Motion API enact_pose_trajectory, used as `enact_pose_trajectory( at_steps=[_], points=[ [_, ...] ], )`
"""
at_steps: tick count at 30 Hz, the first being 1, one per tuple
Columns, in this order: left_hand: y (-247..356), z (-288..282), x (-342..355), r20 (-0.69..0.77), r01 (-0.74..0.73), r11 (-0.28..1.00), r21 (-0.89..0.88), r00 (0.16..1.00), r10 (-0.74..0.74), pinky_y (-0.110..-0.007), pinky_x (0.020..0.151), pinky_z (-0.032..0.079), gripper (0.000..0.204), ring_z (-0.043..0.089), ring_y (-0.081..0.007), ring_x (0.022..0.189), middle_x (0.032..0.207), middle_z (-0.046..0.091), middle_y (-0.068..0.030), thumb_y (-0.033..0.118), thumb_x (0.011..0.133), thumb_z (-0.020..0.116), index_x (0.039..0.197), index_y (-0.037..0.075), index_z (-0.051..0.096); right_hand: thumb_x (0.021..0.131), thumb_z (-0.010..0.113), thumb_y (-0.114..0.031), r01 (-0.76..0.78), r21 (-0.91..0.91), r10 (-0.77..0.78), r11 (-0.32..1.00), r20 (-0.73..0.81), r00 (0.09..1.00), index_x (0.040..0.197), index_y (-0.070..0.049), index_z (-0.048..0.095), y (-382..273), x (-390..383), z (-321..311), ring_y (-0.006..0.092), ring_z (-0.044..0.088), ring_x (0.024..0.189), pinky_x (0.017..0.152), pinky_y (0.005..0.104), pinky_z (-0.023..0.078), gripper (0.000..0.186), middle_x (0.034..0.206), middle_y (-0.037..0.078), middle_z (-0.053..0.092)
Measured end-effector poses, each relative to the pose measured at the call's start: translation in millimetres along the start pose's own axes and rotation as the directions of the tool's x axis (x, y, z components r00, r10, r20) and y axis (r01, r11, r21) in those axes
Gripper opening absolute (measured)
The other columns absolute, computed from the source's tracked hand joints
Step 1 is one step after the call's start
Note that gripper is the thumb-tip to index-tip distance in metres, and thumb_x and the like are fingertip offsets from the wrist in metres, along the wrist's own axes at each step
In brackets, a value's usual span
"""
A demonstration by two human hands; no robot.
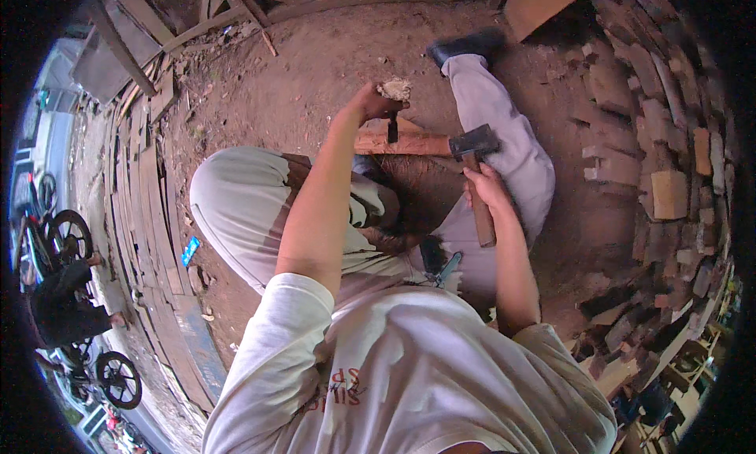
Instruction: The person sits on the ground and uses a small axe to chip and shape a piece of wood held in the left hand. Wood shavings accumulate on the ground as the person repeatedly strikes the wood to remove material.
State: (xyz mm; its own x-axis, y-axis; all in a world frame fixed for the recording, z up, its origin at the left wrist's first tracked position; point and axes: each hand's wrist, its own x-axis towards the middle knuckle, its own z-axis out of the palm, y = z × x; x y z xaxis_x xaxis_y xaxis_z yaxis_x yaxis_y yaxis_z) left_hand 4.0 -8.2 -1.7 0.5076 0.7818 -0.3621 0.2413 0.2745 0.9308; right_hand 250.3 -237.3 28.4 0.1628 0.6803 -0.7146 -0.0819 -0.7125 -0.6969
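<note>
My left hand point(376, 105) is closed around a chisel point(395, 88) whose pale, frayed handle top sticks out above the fingers. Its dark blade points down at a reddish-brown piece of wood point(425, 144), which lies crosswise between my legs; whether the tip touches the wood I cannot tell. My right hand point(487, 186) grips a hammer point(482, 218) by its brown wooden handle. The dark metal hammer head point(474, 141) is above my leg, close to the right end of the wood and apart from the chisel.
Stacked wood offcuts point(654, 163) line the right side. Long planks point(150, 202) lie at the left, near a small blue packet point(190, 251). Beyond them a person in dark clothes point(67, 304) is among motorcycles point(118, 379). Timber framing stands at the far side of the dirt floor point(331, 52).
</note>
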Motion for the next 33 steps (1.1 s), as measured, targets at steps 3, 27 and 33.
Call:
enact_pose_trajectory(
  at_steps=[3, 27, 33],
  points=[
    [10.0, 8.2, -1.9, 0.021, -0.038, 0.971, 0.236, 0.999, 0.034, -0.033, 0.068, 0.050, 0.030, 0.057, -0.0119, 0.072, 0.082, 0.066, -0.0003, 0.022, 0.076, 0.079, 0.099, 0.006, 0.066, 0.093, 0.057, -0.019, 0.021, 0.090, -0.024, 0.996, 0.028, 0.999, 0.106, -0.011, 0.050, -10.9, -8.1, -1.0, 0.0141, 0.050, 0.044, 0.038, 0.0320, 0.042, 0.017, 0.062, 0.003, 0.051],
    [-15.2, -6.7, -8.1, 0.008, -0.097, 0.975, 0.202, 0.995, 0.098, -0.033, 0.075, 0.052, 0.024, 0.062, -0.0134, 0.085, 0.091, 0.068, -0.0034, 0.012, 0.077, 0.076, 0.098, 0.004, 0.068, 0.095, 0.054, -0.028, 0.733, -0.282, -0.778, 0.619, -0.087, 0.622, 0.110, -0.006, 0.049, -140.4, -7.0, 107.5, 0.0146, 0.056, 0.049, 0.042, 0.0306, 0.045, 0.027, 0.068, 0.005, 0.057],
    [-1.4, 1.7, -25.0, -0.035, 0.055, 0.957, 0.284, 0.998, -0.047, -0.035, 0.073, 0.052, 0.035, 0.061, -0.0177, 0.088, 0.094, 0.066, -0.0053, 0.012, 0.075, 0.076, 0.107, 0.005, 0.064, 0.093, 0.055, -0.029, 0.287, -0.751, -0.230, 0.594, 0.183, 0.956, 0.131, -0.005, 0.043, -161.4, 11.3, 107.5, 0.0201, 0.059, 0.048, 0.044, 0.0362, 0.048, 0.046, 0.075, 0.012, 0.064]
  ],
)
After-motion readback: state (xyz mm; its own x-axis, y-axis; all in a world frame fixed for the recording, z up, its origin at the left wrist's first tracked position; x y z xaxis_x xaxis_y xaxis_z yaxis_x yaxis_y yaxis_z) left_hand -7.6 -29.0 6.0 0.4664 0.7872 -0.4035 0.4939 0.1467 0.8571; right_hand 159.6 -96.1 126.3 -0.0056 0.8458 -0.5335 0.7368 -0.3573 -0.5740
